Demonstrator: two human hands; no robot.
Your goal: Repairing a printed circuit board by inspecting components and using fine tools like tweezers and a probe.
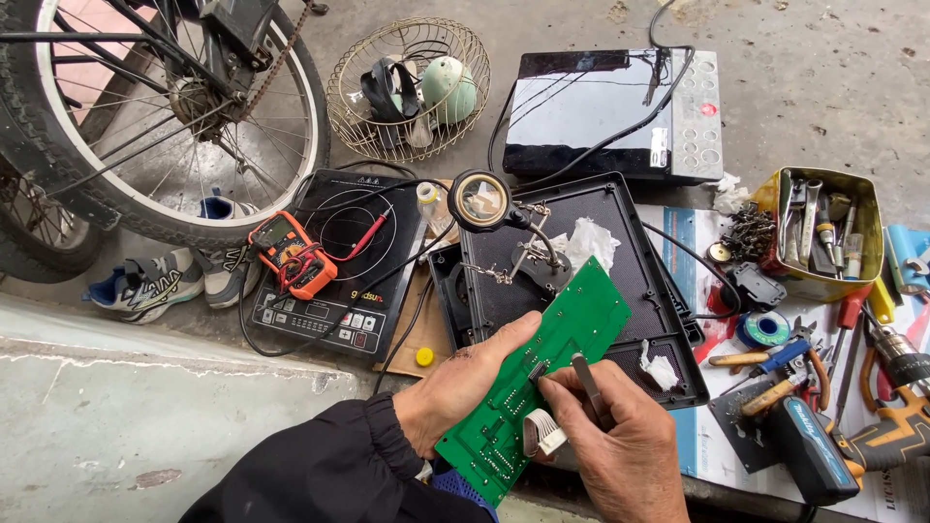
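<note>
My left hand (455, 383) grips a long green circuit board (567, 329) by its left edge and holds it tilted over the ground. My right hand (615, 436) holds a thin grey metal tool (587, 378) with its tip down near a small chip on the board. A white ribbon connector (541, 433) hangs off the board beside my right thumb. Both hands are over the near corner of an open black cooker casing (630, 252).
A magnifier stand (481, 200) sits on the casing. An induction cooktop (341, 261) with an orange multimeter (289, 254) lies left. Farther back are a black battery (610, 111), a wire fan guard (407, 87) and a bicycle wheel (145, 116). Tools, a yellow tin (823, 232) and a drill (872, 436) crowd the right.
</note>
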